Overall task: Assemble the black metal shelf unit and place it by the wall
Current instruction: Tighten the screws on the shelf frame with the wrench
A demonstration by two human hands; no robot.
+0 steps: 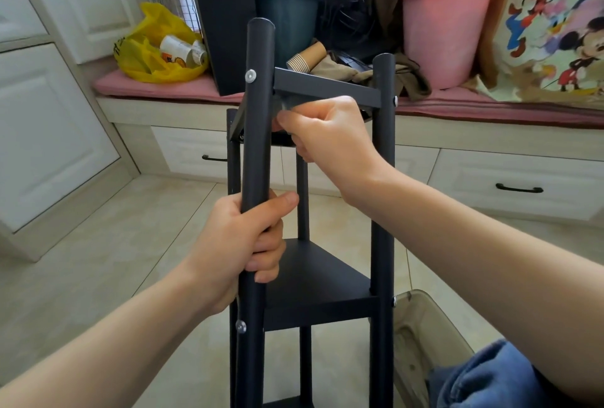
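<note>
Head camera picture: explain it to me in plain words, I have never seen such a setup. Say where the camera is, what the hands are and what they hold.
There is no machine here. The one picture comes from a camera worn on a person's head, looking forward and down, so the two bare arms reaching in are that person's own. The left hand grips the front post of a black metal shelf unit, with tiled floor below it. The right hand is curled under the corner of the top shelf, beside a screw in that post. Whether it holds anything is hidden. Behind, a pink cushioned bench carries a yellow bag, a pink bucket and other clutter.
</note>
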